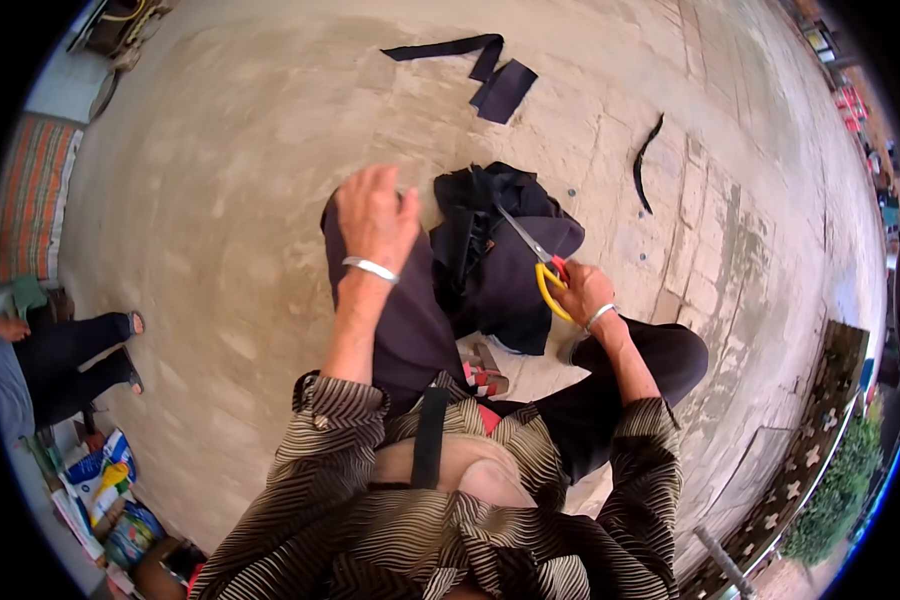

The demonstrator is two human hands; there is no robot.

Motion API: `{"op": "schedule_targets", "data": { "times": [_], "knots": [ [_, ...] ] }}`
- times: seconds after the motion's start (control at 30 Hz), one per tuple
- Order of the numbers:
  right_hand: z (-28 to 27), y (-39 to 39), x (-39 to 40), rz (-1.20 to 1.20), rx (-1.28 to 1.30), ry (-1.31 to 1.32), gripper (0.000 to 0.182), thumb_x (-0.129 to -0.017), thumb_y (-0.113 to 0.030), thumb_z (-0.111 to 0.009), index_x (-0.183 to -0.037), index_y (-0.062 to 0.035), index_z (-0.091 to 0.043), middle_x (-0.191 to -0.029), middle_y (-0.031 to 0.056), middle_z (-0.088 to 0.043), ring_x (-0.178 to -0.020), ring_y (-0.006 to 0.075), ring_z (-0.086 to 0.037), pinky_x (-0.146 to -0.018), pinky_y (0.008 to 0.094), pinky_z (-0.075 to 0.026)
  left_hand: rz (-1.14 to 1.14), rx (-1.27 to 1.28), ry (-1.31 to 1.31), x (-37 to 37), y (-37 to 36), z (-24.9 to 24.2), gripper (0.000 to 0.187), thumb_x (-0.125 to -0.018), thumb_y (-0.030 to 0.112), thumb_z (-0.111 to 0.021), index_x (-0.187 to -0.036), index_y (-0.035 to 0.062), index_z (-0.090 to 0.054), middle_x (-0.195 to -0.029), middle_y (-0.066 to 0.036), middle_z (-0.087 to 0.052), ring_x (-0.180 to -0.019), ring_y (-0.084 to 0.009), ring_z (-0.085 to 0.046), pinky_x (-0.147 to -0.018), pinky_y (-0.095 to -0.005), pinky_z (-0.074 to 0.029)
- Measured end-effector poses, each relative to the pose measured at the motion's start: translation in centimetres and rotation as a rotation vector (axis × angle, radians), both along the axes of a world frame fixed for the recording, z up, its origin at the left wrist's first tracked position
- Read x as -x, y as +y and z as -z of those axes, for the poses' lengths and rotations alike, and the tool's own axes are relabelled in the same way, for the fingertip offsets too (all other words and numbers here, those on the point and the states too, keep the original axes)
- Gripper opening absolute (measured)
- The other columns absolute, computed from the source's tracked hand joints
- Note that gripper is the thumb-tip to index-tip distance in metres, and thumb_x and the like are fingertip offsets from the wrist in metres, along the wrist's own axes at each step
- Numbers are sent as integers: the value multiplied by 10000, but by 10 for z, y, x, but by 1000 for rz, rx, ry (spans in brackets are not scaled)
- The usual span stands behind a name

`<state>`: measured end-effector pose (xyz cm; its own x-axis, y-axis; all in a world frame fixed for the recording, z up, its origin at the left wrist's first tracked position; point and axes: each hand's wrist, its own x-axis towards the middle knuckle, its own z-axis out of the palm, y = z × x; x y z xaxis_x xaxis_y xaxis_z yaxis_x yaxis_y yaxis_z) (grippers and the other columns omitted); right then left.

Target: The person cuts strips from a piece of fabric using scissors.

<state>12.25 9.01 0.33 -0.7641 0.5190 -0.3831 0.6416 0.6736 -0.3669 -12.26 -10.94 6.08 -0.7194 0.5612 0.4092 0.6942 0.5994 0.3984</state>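
Observation:
My right hand (584,295) grips a pair of scissors (526,238) by its yellow and red handles. The blades point up and to the left, with the tips at a bunched black cloth (460,225) that lies over my lap. Raised over my left knee is my left hand (378,215), its fingers loosely apart and a little blurred, with nothing seen in it. A white bangle circles each wrist. Folds hide much of the cloth's shape.
On the concrete floor (240,200) ahead lie a folded dark fabric strip (503,90) and a thin curved black scrap (647,165). Another person (70,355) sits at the left, near a striped mat (32,200) and colourful bags (110,480). A perforated low wall (805,430) runs along the right.

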Motion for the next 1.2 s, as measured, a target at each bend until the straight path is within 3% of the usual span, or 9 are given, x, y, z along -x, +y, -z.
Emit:
{"op": "schedule_targets", "data": {
  "times": [0.2,0.4,0.47,0.6,0.73,0.9,1.03,1.13,1.2],
  "knots": [
    [32,32,9,-2,-52,106,376,-739,-246,-727,-1012,-40,-572,-904,194,-664,-853,372,-646,-729,440,-516,12,186,-1,5,-13,4,371,-772,136,-705,-1117,23,-630,-1198,-130,-600,-1143,-322,-529,-997,-403,-399],
    [-13,70,-27,-291,-9,-21,298,-719,-182,-719,-931,-27,-578,-888,167,-662,-834,358,-653,-706,431,-517,53,302,-57,7,8,-3,366,-787,110,-673,-1136,17,-617,-1222,-141,-589,-1171,-323,-519,-999,-398,-408],
    [-16,82,-39,-241,76,-72,275,-710,-168,-719,-894,-23,-576,-884,170,-662,-827,353,-656,-694,419,-518,57,356,-47,7,24,-3,346,-780,82,-660,-1116,13,-616,-1205,-138,-597,-1156,-326,-530,-993,-398,-413],
    [3,87,-43,-307,-192,-1,31,-824,-59,-536,-836,-36,-553,-723,140,-603,-651,284,-648,-574,395,-511,56,378,-61,14,50,2,322,-724,61,-664,-1039,12,-624,-1127,-145,-615,-1065,-344,-562,-945,-411,-433],
    [14,95,-43,-264,42,-78,30,-831,-69,-545,-834,-40,-541,-736,129,-594,-628,265,-631,-531,358,-498,5,461,-168,25,65,-4,315,-713,22,-645,-1027,8,-618,-1106,-158,-619,-1041,-347,-572,-905,-400,-458],
    [35,99,-34,-321,133,-250,120,-812,-127,-569,-894,-48,-530,-789,125,-608,-686,277,-646,-573,398,-494,13,527,-248,35,82,-10,309,-708,16,-638,-1016,0,-612,-1097,-163,-619,-1026,-349,-577,-886,-395,-468],
    [44,108,-14,-275,120,-164,77,-876,-124,-520,-890,-49,-530,-787,126,-607,-702,280,-647,-606,394,-496,1,597,-335,42,85,-14,288,-712,35,-644,-996,3,-615,-1094,-151,-622,-1012,-347,-580,-884,-397,-471],
    [56,115,5,-225,252,-161,282,-798,-149,-642,-1009,-12,-515,-892,157,-599,-810,322,-637,-679,428,-505,-21,608,-398,44,82,-15,268,-717,58,-654,-980,15,-620,-1091,-139,-626,-1012,-339,-582,-877,-398,-477],
    [63,115,19,-228,239,-78,304,-813,-126,-598,-1062,26,-513,-955,170,-591,-892,326,-615,-759,421,-493,-38,622,-412,45,81,-21,257,-720,69,-659,-970,23,-622,-1088,-130,-629,-1012,-334,-584,-872,-400,-481]
  ]
}}
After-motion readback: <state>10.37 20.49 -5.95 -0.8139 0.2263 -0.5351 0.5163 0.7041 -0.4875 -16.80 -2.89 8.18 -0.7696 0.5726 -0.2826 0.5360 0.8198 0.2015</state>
